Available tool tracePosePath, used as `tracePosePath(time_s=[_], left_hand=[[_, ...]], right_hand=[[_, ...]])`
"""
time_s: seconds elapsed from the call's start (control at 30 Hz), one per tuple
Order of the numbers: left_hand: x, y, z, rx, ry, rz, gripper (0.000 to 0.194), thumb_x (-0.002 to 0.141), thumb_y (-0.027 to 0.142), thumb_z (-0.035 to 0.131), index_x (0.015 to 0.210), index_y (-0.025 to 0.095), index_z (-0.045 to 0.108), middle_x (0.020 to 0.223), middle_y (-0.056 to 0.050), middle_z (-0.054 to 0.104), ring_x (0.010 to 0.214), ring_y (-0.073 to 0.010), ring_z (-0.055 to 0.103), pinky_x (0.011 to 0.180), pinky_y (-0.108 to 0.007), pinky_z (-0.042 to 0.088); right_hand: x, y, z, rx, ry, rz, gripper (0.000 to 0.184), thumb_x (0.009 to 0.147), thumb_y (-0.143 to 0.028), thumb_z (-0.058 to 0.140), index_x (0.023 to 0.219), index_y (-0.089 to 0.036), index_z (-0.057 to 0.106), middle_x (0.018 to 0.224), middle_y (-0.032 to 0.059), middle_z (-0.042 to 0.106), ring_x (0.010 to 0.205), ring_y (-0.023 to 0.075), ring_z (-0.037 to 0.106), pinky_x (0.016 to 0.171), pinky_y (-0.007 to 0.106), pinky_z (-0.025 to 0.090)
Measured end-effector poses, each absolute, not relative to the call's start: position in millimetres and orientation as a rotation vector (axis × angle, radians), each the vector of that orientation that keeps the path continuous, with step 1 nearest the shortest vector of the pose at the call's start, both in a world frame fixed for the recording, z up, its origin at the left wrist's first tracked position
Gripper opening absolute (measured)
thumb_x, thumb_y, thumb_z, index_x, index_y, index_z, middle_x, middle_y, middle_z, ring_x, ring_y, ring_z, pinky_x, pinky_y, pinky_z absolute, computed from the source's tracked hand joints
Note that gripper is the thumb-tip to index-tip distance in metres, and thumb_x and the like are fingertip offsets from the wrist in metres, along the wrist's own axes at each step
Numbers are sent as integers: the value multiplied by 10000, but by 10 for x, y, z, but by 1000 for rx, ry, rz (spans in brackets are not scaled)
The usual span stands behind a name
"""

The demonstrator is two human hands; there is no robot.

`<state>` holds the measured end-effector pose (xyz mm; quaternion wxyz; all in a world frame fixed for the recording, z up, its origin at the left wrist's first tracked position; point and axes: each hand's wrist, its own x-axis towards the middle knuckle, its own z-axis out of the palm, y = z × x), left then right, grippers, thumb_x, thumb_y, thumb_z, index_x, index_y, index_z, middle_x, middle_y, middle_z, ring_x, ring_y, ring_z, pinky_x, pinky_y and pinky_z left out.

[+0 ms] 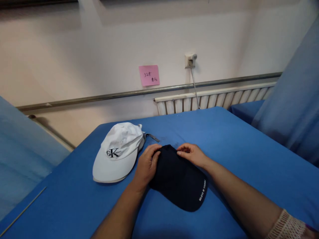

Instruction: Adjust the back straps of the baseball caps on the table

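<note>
Between my two hands is a dark navy baseball cap (pixel 175 174), its brim pointing down and to the right with white lettering along the edge. My left hand (pixel 148 162) grips the crown from the left side, thumb on top. On the other side, my right hand (pixel 190 153) pinches the upper right edge of the crown between thumb and fingers. Left of my left hand lies a white baseball cap (pixel 122 142) with black letters on its front and its brim toward me. Another cap's edge and a dark strap (pixel 152 137) show from beneath it.
Both caps are on a table covered in blue cloth (pixel 249 166). A thin stick (pixel 23 210) lies at the left edge. Behind stand a wall with a pink note (pixel 149 75), a socket with a plug (pixel 190 61), a metal rail (pixel 112 96) and a radiator (pixel 211 99). Blue curtains (pixel 294 86) hang at both sides.
</note>
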<state>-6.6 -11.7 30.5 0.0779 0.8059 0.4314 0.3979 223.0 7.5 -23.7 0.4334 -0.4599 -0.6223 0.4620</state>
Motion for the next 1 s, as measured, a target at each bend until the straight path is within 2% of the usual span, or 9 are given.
tracePosePath(time_s=[0.13, 0.27, 0.37, 0.6, 0.87, 1.0], left_hand=[[-11, -118, 277, 2405, 1270, 1181, 210, 945, 247, 484, 1094, 209, 627, 1084, -54, 667, 1026, -185, 629, 942, -351, 512], [20, -126, 278, 2411, 1239, 1188, 210, 941, 243, 489, 1089, 209, 634, 1076, -51, 674, 1018, -183, 636, 938, -345, 515], [24, -135, 289, 2420, 1236, 1212, 210, 939, 245, 494, 1087, 209, 639, 1077, -51, 678, 1020, -184, 638, 939, -344, 517], [48, -151, 291, 2389, 1243, 1215, 211, 933, 248, 501, 1082, 210, 646, 1067, -55, 687, 1005, -194, 649, 934, -371, 528], [66, -145, 238, 2400, 1213, 1219, 207, 935, 233, 508, 1089, 208, 644, 1084, -56, 684, 1022, -188, 644, 939, -361, 526], [62, -144, 235, 2394, 1214, 1218, 205, 934, 227, 512, 1089, 211, 646, 1080, -52, 683, 1025, -184, 640, 945, -359, 519]], right_hand=[[2199, 68, -104, -1097, -1569, 1101, 233, 782, -408, 667, 850, -189, 709, 875, 40, 675, 799, 168, 603, 767, 314, 462], [2111, 94, -103, -1090, -1502, 1271, 193, 743, -363, 674, 715, -179, 625, 698, 0, 615, 634, 128, 532, 631, 270, 420], [2072, 110, -132, -1095, -1467, 1271, 206, 743, -344, 654, 652, -184, 562, 629, -29, 553, 574, 104, 469, 575, 246, 375], [2131, 51, -17, -1139, -1553, 1244, 313, 826, -472, 596, 729, -175, 616, 681, -10, 562, 642, 123, 489, 594, 248, 367], [2078, 43, -72, -1095, -1527, 1361, 148, 742, -295, 638, 678, -176, 578, 605, -39, 527, 551, 97, 437, 546, 232, 341], [2071, 26, -62, -1104, -1509, 1279, 179, 777, -330, 616, 688, -178, 587, 642, -28, 552, 590, 106, 469, 576, 237, 369]])
